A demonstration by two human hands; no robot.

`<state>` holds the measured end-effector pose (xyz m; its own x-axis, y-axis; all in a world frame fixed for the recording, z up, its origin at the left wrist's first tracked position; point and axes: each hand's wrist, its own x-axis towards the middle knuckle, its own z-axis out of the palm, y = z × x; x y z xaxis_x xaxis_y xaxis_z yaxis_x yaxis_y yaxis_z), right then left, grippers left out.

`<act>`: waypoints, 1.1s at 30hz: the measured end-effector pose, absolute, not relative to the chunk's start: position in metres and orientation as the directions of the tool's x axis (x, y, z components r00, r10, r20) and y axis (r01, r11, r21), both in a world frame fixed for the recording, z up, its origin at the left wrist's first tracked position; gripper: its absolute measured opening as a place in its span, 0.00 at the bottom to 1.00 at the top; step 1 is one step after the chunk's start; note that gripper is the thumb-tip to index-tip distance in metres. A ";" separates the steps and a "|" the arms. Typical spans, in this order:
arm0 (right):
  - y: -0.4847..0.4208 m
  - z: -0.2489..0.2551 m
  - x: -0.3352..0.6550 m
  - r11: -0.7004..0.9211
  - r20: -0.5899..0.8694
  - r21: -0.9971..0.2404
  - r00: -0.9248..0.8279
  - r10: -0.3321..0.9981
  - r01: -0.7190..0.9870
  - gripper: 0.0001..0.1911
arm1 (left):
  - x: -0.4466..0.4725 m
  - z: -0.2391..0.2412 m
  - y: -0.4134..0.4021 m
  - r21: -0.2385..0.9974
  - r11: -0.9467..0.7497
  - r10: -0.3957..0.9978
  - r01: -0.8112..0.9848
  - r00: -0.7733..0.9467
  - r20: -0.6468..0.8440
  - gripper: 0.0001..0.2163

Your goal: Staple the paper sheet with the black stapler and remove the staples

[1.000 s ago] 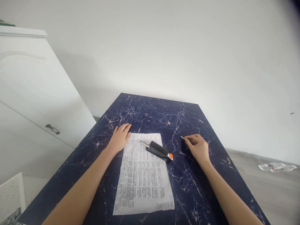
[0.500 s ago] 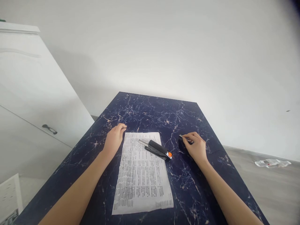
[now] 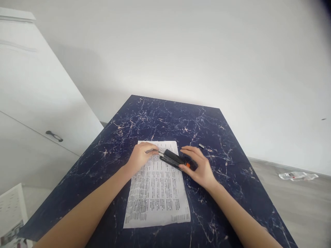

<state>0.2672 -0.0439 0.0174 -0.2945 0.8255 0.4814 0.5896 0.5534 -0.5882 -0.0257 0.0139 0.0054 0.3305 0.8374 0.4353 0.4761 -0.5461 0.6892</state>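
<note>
A black stapler (image 3: 173,159) with an orange part at its right end lies across the top of a printed sheet of paper (image 3: 165,203). A thin metal piece sticks out of its left end. My left hand (image 3: 141,154) is over the paper's upper left, its thumb and fingertips pinched at that metal piece. My right hand (image 3: 199,168) is spread at the stapler's right end, fingers apart, the thumb beside the orange part; whether it touches is unclear. Beyond my right hand, a small silver strip of staples (image 3: 201,146) rests on the table.
The dark blue marbled table (image 3: 168,117) narrows toward the white wall (image 3: 181,51). A white cabinet (image 3: 31,86) with a dark handle (image 3: 54,135) stands at the left. On the floor to the right lies a crumpled clear plastic wrapper (image 3: 297,176).
My right hand has let go of the small silver strip and moved left to the stapler. My left hand has moved right, over the paper, to the stapler's metal piece.
</note>
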 end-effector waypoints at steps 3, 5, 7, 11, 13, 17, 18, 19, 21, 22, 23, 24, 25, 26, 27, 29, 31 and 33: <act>-0.047 0.007 0.253 0.521 0.358 -0.624 -0.379 0.853 0.583 0.22 | -0.024 0.004 0.016 0.678 -0.552 0.830 0.484 0.392 0.396 0.06; -0.046 0.002 0.251 0.496 0.322 -0.635 -0.381 0.867 0.592 0.21 | -0.023 0.004 0.017 0.687 -0.550 0.826 0.474 0.431 0.364 0.07; -0.045 0.001 0.252 0.498 0.329 -0.633 -0.376 0.866 0.594 0.20 | -0.023 0.005 0.018 0.709 -0.539 0.827 0.455 0.445 0.344 0.07; -0.043 0.003 0.254 0.506 0.339 -0.630 -0.378 0.862 0.589 0.20 | -0.023 0.008 0.018 0.766 -0.497 0.840 0.408 0.449 0.306 0.07; -0.044 0.004 0.254 0.502 0.336 -0.632 -0.375 0.864 0.591 0.19 | -0.023 0.007 0.019 0.777 -0.492 0.838 0.393 0.457 0.299 0.06; -0.044 0.005 0.254 0.489 0.319 -0.644 -0.374 0.871 0.589 0.19 | -0.025 0.004 0.018 0.722 -0.563 0.806 0.403 0.459 0.373 0.06; -0.044 0.005 0.254 0.485 0.315 -0.648 -0.374 0.872 0.587 0.19 | -0.026 0.004 0.018 0.698 -0.584 0.798 0.414 0.449 0.401 0.06; -0.044 0.005 0.255 0.482 0.311 -0.653 -0.374 0.874 0.584 0.19 | -0.026 0.004 0.017 0.680 -0.598 0.794 0.425 0.432 0.428 0.07; -0.044 0.004 0.256 0.472 0.297 -0.660 -0.375 0.878 0.584 0.19 | -0.027 0.005 0.016 0.671 -0.601 0.797 0.435 0.383 0.466 0.06; -0.044 0.004 0.256 0.468 0.290 -0.662 -0.376 0.880 0.586 0.19 | -0.027 0.006 0.015 0.682 -0.593 0.804 0.427 0.363 0.472 0.06; -0.044 0.004 0.256 0.465 0.285 -0.662 -0.376 0.882 0.588 0.19 | -0.027 0.007 0.015 0.699 -0.585 0.809 0.410 0.350 0.471 0.05; -0.044 0.004 0.257 0.463 0.283 -0.662 -0.376 0.882 0.589 0.19 | -0.027 0.008 0.015 0.718 -0.578 0.813 0.388 0.349 0.465 0.05; -0.044 0.004 0.257 0.464 0.283 -0.662 -0.376 0.882 0.589 0.19 | -0.027 0.009 0.015 0.738 -0.570 0.815 0.361 0.359 0.455 0.04; -0.044 0.004 0.257 0.464 0.284 -0.662 -0.375 0.882 0.589 0.19 | -0.027 0.010 0.016 0.757 -0.561 0.816 0.335 0.376 0.439 0.03; -0.044 0.004 0.257 0.464 0.285 -0.664 -0.375 0.882 0.587 0.19 | -0.026 0.011 0.016 0.773 -0.551 0.816 0.315 0.395 0.421 0.03; -0.044 0.005 0.257 0.460 0.281 -0.668 -0.374 0.884 0.585 0.18 | -0.025 0.012 0.017 0.795 -0.532 0.816 0.294 0.428 0.388 0.03; -0.044 0.005 0.257 0.454 0.271 -0.671 -0.376 0.886 0.585 0.19 | -0.025 0.011 0.018 0.807 -0.515 0.817 0.288 0.449 0.361 0.02; -0.044 0.006 0.257 0.451 0.262 -0.672 -0.381 0.887 0.587 0.19 | -0.025 0.010 0.019 0.814 -0.502 0.820 0.291 0.460 0.341 0.02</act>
<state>0.2569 -0.0437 0.0060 -0.3809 0.8868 0.2616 0.5872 0.4506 -0.6725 -0.0246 0.0186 0.0099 0.4598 0.8199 0.3412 0.2908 -0.5021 0.8145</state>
